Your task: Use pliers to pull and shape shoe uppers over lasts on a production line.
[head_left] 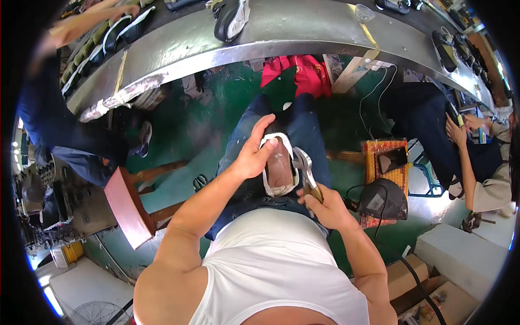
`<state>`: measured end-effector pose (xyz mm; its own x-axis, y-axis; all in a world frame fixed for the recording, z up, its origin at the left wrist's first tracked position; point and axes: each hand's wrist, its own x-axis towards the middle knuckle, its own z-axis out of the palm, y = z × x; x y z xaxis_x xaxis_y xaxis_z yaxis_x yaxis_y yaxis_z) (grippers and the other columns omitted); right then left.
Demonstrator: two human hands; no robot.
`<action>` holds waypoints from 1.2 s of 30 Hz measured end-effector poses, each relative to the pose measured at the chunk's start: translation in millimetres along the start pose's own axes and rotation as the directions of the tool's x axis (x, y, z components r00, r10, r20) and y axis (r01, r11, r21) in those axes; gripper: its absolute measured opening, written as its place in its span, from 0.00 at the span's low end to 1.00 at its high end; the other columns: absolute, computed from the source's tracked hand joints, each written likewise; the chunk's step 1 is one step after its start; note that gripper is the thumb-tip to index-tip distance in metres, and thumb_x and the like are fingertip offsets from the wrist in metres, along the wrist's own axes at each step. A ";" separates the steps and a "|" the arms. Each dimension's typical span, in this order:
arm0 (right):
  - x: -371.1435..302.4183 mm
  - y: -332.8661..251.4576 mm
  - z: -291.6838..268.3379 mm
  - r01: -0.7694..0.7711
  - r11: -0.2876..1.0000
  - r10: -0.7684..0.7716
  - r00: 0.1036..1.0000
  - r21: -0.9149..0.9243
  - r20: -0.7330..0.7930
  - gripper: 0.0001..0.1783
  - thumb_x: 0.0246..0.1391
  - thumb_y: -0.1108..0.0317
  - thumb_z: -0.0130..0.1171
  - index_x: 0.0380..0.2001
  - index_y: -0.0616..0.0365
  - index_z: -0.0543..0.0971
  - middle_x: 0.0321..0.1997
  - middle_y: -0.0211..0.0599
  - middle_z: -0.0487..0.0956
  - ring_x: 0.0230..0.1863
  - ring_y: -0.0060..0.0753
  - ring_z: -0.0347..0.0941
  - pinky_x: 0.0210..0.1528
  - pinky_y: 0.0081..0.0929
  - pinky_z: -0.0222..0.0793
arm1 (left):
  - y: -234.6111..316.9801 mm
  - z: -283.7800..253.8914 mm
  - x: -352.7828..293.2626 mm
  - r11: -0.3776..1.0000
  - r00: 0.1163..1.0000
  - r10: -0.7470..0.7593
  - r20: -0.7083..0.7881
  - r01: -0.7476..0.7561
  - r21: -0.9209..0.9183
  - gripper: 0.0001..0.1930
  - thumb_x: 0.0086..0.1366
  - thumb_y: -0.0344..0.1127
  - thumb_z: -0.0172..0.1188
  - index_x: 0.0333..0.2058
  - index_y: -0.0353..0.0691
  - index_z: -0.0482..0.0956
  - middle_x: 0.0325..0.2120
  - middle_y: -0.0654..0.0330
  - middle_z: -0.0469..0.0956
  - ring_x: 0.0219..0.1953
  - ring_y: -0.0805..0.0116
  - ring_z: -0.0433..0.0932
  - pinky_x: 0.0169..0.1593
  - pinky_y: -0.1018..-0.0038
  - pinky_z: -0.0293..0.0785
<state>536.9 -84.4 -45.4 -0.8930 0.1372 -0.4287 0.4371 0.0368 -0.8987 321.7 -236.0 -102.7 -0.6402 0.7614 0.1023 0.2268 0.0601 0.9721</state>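
Observation:
A shoe upper (280,169), with white edges folded around a brown underside, lies bottom up across my thighs. My left hand (252,157) grips it by its far end, the thumb pressed on the brown underside and the fingers along its left side. In my right hand (328,207) is a pair of metal pincers (306,165), the fingers closed around the handles. The curved jaws reach up beside the right edge of the shoe upper. Whether they touch that edge I cannot tell.
Ahead runs a curved metal bench (303,27) with a black and white shoe (230,20) on it. A co-worker's arm (86,24) reaches over shoes at the left; another person (476,157) sits at the right. A wooden stool (130,208) and a woven-topped stool (374,173) flank me.

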 end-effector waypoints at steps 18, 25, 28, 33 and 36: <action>41.4 -37.3 -14.0 -0.127 0.988 0.138 0.982 -0.089 0.132 0.10 0.63 0.70 0.51 0.43 0.66 0.74 0.33 0.35 0.80 0.34 0.24 0.75 0.38 0.24 0.71 | 11.9 -18.7 -0.7 0.992 0.981 -0.086 0.172 0.068 0.106 0.26 0.73 0.43 0.47 0.66 0.44 0.58 0.69 0.53 0.52 0.71 0.57 0.50 0.70 0.65 0.46; 75.1 30.8 4.3 0.143 0.887 -0.252 0.947 -0.440 -0.201 0.11 0.60 0.66 0.56 0.38 0.65 0.75 0.30 0.54 0.78 0.33 0.59 0.75 0.37 0.40 0.71 | -18.1 -16.1 18.6 0.991 0.977 -0.077 0.200 0.097 -0.092 0.25 0.68 0.30 0.51 0.63 0.43 0.65 0.68 0.56 0.56 0.71 0.61 0.52 0.70 0.68 0.48; 64.8 34.8 15.0 0.183 0.888 -0.297 0.929 -0.421 -0.221 0.15 0.60 0.66 0.56 0.45 0.66 0.73 0.39 0.59 0.77 0.42 0.64 0.74 0.43 0.47 0.70 | -18.3 -16.0 19.1 0.967 0.964 -0.122 0.236 0.169 -0.190 0.25 0.69 0.31 0.53 0.64 0.44 0.64 0.67 0.56 0.57 0.70 0.65 0.52 0.69 0.71 0.49; 23.9 6.8 24.6 0.049 0.818 -0.237 0.936 -0.573 -0.258 0.16 0.57 0.70 0.56 0.47 0.64 0.72 0.37 0.60 0.77 0.43 0.66 0.73 0.46 0.47 0.69 | 20.4 6.4 2.2 0.717 0.902 -0.377 0.211 0.429 -0.550 0.28 0.69 0.37 0.59 0.66 0.46 0.62 0.59 0.59 0.65 0.59 0.71 0.64 0.62 0.74 0.61; 7.5 -2.0 3.0 0.173 0.903 -0.228 0.969 -0.392 -0.099 0.15 0.56 0.72 0.57 0.47 0.64 0.73 0.36 0.58 0.77 0.39 0.63 0.74 0.45 0.39 0.71 | 16.5 6.5 1.0 0.851 0.961 -0.275 0.027 0.256 -0.459 0.34 0.68 0.38 0.59 0.68 0.40 0.55 0.59 0.57 0.66 0.59 0.68 0.66 0.62 0.73 0.62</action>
<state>529.0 -86.4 -47.0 -0.9541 0.2223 -0.2008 0.2825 0.4453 -0.8496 329.6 -230.1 -87.9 -0.6575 0.7329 -0.1745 -0.3082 -0.0503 0.9500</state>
